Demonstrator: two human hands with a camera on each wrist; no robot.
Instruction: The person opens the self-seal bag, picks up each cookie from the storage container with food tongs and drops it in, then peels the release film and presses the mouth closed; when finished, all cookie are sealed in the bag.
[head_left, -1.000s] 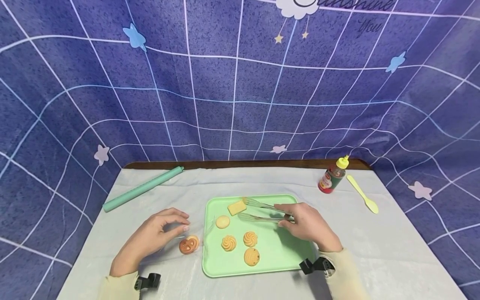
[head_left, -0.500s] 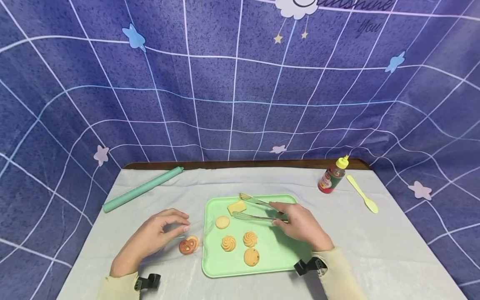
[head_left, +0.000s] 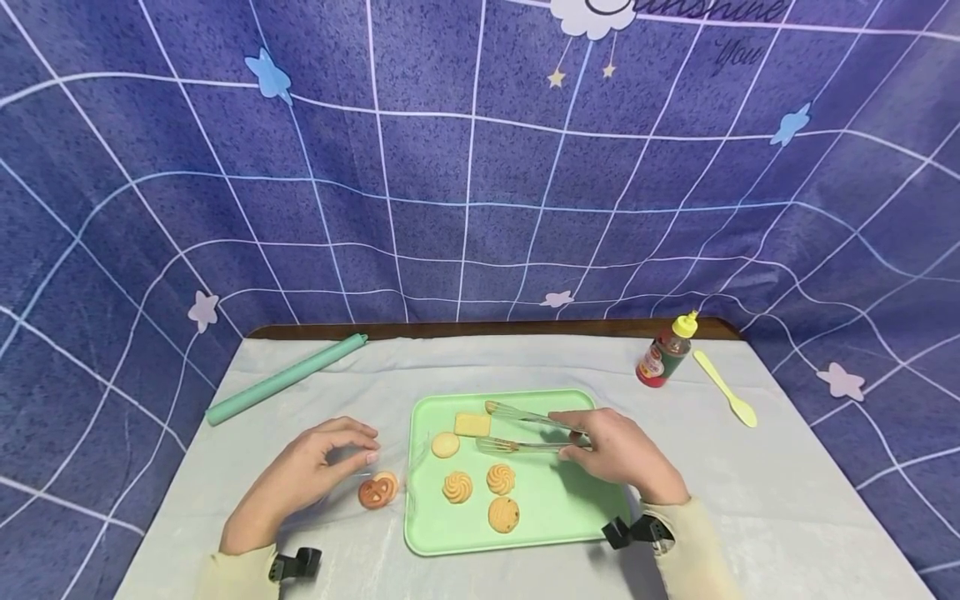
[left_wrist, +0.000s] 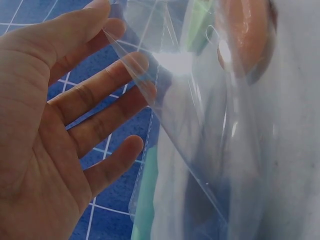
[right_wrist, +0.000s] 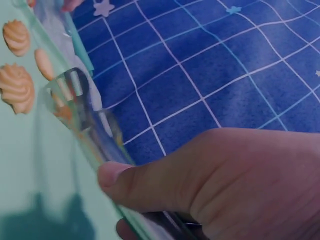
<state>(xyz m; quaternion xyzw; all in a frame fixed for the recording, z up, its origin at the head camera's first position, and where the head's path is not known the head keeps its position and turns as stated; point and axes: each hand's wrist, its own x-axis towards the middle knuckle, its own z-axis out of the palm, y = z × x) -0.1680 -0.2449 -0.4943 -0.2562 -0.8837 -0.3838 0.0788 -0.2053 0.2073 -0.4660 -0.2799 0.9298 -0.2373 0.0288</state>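
My right hand [head_left: 618, 450] holds metal serving tongs [head_left: 528, 446] with slotted ends, spread apart above the green tray [head_left: 562, 525]. A rectangular biscuit [head_left: 472, 425] lies flat just left of the tong tips, with nothing seen clamped between them. In the right wrist view the thumb presses along the tongs [right_wrist: 92, 120]. My left hand [head_left: 318, 462] pinches the edge of a clear plastic bag [left_wrist: 180, 135] between thumb and index finger, other fingers spread. Through the film show a brown pretzel biscuit [head_left: 377, 492] and a paler one partly behind it.
On the tray lie a round biscuit [head_left: 446, 444], two swirled cookies [head_left: 457, 487] and a dotted cookie [head_left: 503, 515]. A green rolling pin [head_left: 285, 379] lies back left. A sauce bottle [head_left: 663, 357] and a yellow spoon [head_left: 726, 389] are back right.
The tongs went left over the rectangular biscuit, then came back right. That biscuit has turned from slanted to nearly level with the tray's far edge. My left hand stays in place.
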